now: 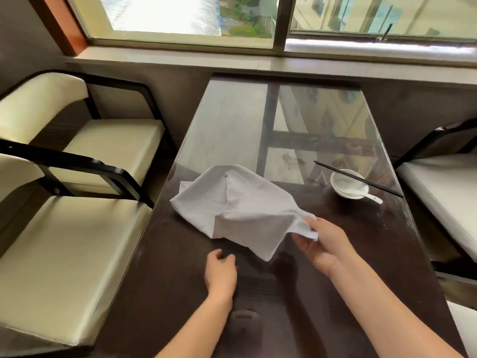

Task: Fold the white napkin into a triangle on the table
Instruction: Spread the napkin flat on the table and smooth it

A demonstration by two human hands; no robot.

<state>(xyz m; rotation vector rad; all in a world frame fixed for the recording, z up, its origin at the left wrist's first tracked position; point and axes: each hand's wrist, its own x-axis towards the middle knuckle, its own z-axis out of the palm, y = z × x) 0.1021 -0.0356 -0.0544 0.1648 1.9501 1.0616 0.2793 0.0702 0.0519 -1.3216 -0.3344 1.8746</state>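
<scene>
Zero folds done so far: white napkin lies crumpled mid-desk, right hand grip pinching near corner, left hand loosely curled, holding nothing. Flattening, triangle fold left.

Dark table, napkin, bowl, prob. chopsticks

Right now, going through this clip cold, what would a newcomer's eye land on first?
First the crumpled white napkin at the middle of the dark glossy table, its near corner pinched by the right hand while the left hand hovers empty just short of it. Next, the white bowl to the right, a white spoon inside and black chopsticks across its rim. Bright windows fill the far end.
</scene>
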